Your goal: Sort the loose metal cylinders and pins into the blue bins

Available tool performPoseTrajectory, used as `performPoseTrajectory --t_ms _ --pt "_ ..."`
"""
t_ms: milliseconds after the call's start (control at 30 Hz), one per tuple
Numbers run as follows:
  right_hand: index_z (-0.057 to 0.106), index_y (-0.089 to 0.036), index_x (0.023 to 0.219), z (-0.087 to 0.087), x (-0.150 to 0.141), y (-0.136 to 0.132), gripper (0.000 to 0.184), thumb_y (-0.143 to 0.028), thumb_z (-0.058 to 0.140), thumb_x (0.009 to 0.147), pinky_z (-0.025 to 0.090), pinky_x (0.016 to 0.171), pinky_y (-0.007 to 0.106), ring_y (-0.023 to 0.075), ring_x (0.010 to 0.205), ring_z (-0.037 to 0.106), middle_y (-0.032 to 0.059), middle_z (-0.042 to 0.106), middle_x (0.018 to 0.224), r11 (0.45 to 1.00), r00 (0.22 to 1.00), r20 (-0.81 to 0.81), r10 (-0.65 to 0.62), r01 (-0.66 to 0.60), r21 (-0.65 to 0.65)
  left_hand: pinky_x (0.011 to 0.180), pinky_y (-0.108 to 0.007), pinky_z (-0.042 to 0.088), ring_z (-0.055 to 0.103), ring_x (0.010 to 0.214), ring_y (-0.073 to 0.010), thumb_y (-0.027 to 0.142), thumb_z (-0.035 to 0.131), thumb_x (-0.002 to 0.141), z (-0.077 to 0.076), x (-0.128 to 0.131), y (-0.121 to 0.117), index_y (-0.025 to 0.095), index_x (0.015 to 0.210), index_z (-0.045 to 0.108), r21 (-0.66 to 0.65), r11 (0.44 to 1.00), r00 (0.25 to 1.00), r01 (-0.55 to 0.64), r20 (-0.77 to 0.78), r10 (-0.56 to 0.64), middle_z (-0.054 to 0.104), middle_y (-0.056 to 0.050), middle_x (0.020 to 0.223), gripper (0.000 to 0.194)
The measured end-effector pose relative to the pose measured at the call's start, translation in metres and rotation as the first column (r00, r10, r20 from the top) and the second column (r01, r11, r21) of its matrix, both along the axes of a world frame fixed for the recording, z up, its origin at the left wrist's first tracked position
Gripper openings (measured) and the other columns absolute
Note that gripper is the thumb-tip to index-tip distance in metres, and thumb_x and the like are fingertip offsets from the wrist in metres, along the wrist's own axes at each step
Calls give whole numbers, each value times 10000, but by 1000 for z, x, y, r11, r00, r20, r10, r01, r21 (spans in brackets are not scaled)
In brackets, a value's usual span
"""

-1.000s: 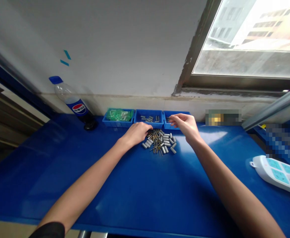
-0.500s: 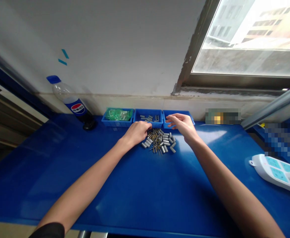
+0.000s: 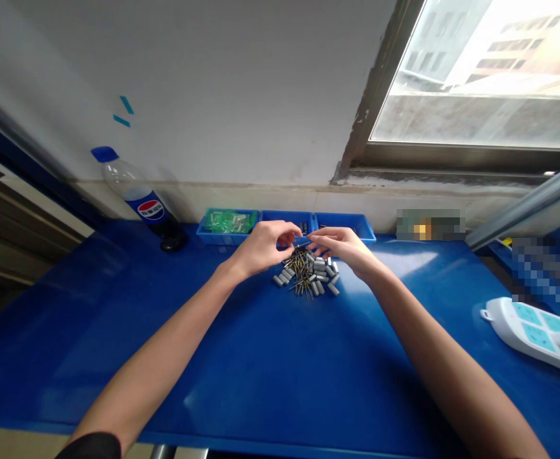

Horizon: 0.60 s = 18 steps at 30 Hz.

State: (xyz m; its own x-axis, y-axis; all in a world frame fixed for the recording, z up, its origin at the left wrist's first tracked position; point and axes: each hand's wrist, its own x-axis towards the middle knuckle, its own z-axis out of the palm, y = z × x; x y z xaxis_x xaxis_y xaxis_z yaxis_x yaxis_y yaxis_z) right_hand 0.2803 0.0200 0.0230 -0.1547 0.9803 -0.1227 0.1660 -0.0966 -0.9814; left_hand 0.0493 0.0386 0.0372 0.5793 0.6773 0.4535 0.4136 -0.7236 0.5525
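A heap of small grey metal sleeves and thin brass pins (image 3: 309,275) lies on the blue table (image 3: 270,363). Just above its far edge my left hand (image 3: 263,245) is raised, its fingers pinched on a small part too tiny to name. My right hand (image 3: 340,245) meets it from the right, fingertips together on the same small thing. Behind the hands stand three blue bins in a row: a left bin (image 3: 228,226) with green parts, a middle bin (image 3: 287,218) with grey sleeves, and a right bin (image 3: 344,220).
A cola bottle (image 3: 139,197) with a blue cap leans against the wall at the back left. A white power strip (image 3: 536,335) lies at the right edge. A window frame (image 3: 375,115) rises at the back right.
My left hand has lifted off the heap and pinched shut. My right hand has drawn back from the right bin and moved left until the fingertips of both hands meet.
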Motion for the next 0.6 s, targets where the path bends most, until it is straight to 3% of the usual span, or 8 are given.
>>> performPoseTrajectory --t_ms 333,600 --pt "831 -159 937 -2 -2 -4 304 -423 842 787 530 696 255 146 753 700 110 810 950 985 970 -194 150 -164 -57 711 -239 551 690 740 -138 50 648 806 -1 2 -2 168 1026 704 28 1000 998 8 -69 -6 739 -26 889 256" --pt "834 -153 924 -4 -2 -3 348 -457 860 756 482 636 254 141 694 658 78 782 805 982 976 -121 182 -185 -20 718 -241 541 687 749 -146 35 649 806 -1 6 -5 163 1000 705 39 999 994 5 -113 -1 735 -29 876 239"
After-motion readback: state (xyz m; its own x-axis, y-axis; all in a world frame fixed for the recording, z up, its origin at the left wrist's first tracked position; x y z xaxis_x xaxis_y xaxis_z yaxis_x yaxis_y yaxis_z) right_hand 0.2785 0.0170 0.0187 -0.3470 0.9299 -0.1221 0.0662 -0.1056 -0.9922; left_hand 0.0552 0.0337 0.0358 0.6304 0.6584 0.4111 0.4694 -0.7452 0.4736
